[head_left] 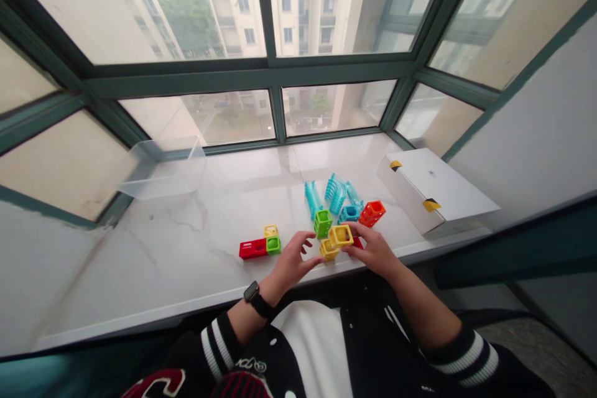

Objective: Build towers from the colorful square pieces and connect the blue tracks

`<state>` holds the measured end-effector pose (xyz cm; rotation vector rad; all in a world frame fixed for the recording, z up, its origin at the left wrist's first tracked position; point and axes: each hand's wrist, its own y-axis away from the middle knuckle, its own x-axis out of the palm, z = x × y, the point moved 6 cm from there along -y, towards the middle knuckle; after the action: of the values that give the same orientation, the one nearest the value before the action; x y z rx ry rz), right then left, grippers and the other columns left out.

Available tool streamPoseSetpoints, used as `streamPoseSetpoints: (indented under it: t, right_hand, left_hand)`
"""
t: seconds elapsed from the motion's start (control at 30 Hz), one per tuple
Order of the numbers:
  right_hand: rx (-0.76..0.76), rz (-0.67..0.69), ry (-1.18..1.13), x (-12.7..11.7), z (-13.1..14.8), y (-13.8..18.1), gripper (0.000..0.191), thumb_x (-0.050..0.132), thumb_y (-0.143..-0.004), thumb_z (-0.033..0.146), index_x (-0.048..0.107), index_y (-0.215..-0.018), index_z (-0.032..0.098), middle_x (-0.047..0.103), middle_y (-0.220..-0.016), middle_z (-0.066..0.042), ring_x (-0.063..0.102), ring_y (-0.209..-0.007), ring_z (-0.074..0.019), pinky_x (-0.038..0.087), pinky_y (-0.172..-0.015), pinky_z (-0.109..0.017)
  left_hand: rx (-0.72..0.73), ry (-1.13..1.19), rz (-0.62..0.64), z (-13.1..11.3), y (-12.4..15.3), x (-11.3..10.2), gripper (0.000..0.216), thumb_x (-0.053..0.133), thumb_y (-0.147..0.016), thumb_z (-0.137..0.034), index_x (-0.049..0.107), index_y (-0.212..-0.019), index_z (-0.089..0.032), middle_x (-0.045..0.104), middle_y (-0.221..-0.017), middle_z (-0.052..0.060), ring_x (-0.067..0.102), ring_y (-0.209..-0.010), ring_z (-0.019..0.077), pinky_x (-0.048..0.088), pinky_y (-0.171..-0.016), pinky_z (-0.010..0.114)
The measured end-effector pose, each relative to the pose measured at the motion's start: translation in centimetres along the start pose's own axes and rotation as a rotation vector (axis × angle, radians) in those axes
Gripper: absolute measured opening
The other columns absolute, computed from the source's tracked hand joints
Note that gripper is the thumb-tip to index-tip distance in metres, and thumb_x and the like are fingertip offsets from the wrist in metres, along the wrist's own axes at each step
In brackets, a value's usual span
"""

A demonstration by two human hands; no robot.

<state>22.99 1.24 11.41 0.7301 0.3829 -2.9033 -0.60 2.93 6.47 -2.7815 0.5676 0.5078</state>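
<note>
Nearest: black jacket sleeve [459, 348], white-striped cuff.
Left hand [291, 261]: released, fingers curved, just beside the blocks.
Right hand [374, 252]: grasping hollow yellow plastic block [341, 236] by its edge, above white marble worktop [140, 273].

Yellow hollow plastic sq. block [341, 236] atop 2nd yellow block [329, 249], tilted, edges touching.
</note>
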Motion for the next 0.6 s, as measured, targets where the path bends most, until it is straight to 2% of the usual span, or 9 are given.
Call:
streamPoseSetpoints:
  t: [0.17,0.33,0.43,0.6]
  right_hand:
    - [0.051,0.0,0.056,0.0,-1.7,0.3,0.049,0.081,-0.085,0.035,0.069,-0.131,0.024,0.08,-0.117,-0.007,0.077,-0.104,-0.0279,0.062,-0.096,-0.044]
    - [0.064,0.049,0.104,1.4,-2.7,0.3,0.051,0.082,-0.083,0.032,0.069,-0.132,0.024,0.078,-0.124,-0.009,0.074,-0.113,-0.0312,0.059,-0.101,-0.051]
    - [0.058,0.039,0.135,1.9,-3.2,0.2,0.051,0.082,-0.081,0.028,0.07,-0.13,0.025,0.078,-0.123,-0.008,0.074,-0.113,-0.0308,0.058,-0.103,-0.052]
    - [0.07,0.054,0.159,2.7,-4.3,0.0,0.052,0.082,-0.079,0.024,0.07,-0.13,0.024,0.078,-0.124,-0.009,0.073,-0.115,-0.0296,0.057,-0.103,-0.049]
  left_hand:
    - [-0.061,-0.081,0.072,3.0,-0.5,2.5,0.065,0.088,-0.079,-0.035,0.057,-0.135,-0.026,0.064,-0.132,0.009,0.067,-0.097,0.0223,0.059,-0.077,0.037]
    - [-0.089,-0.164,0.135,4.3,-1.0,4.7,0.06,0.087,-0.08,-0.033,0.06,-0.133,-0.024,0.067,-0.129,0.01,0.069,-0.1,0.0251,0.059,-0.09,0.043]
    - [-0.101,-0.204,0.142,5.0,-1.0,5.4,0.053,0.083,-0.084,-0.034,0.063,-0.131,-0.025,0.072,-0.123,0.01,0.07,-0.103,0.0274,0.057,-0.094,0.044]
    - [-0.122,-0.231,0.13,5.3,-0.9,5.5,0.04,0.075,-0.089,-0.033,0.065,-0.127,-0.024,0.075,-0.118,0.009,0.071,-0.101,0.0265,0.057,-0.091,0.041]
